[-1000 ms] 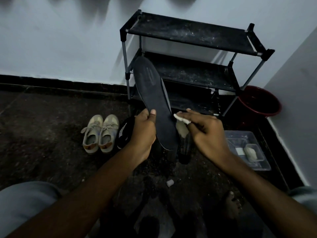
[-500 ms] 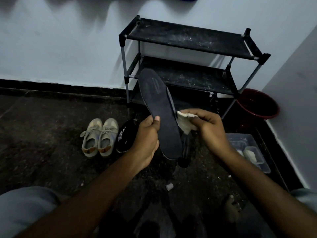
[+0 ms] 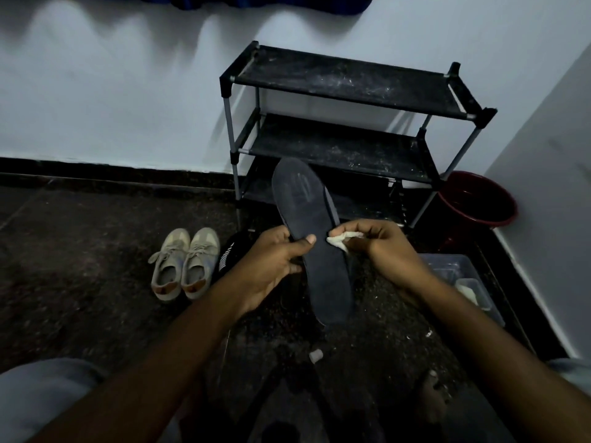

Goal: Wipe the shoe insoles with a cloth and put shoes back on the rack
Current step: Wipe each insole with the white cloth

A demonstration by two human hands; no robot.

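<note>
**Insole and cloth held in front of the shoe rack**

Head view, looking down over both forearms. The left hand (image 3: 271, 263) grips the dark insole (image 3: 307, 212) at its left edge about mid-length, thumb laid across the upper face and fingers curled behind. The insole is held clear of the floor (image 3: 80, 251), its toe end pointing up and away towards the lower shelves of the black rack (image 3: 339, 78), its heel end towards the person. The right hand (image 3: 387, 247) pinches a small crumpled white cloth (image 3: 340, 239) between curled fingers and thumb; the cloth touches the right edge of the insole, just beside the left thumb. On the floor to the left stands a pair of beige shoes (image 3: 185, 263), with a black shoe (image 3: 225, 260) just beside them, partly hidden by the left wrist. To the right of the rack are a red bucket (image 3: 479, 199) and, nearer the person, a clear plastic container (image 3: 460, 273)
</note>
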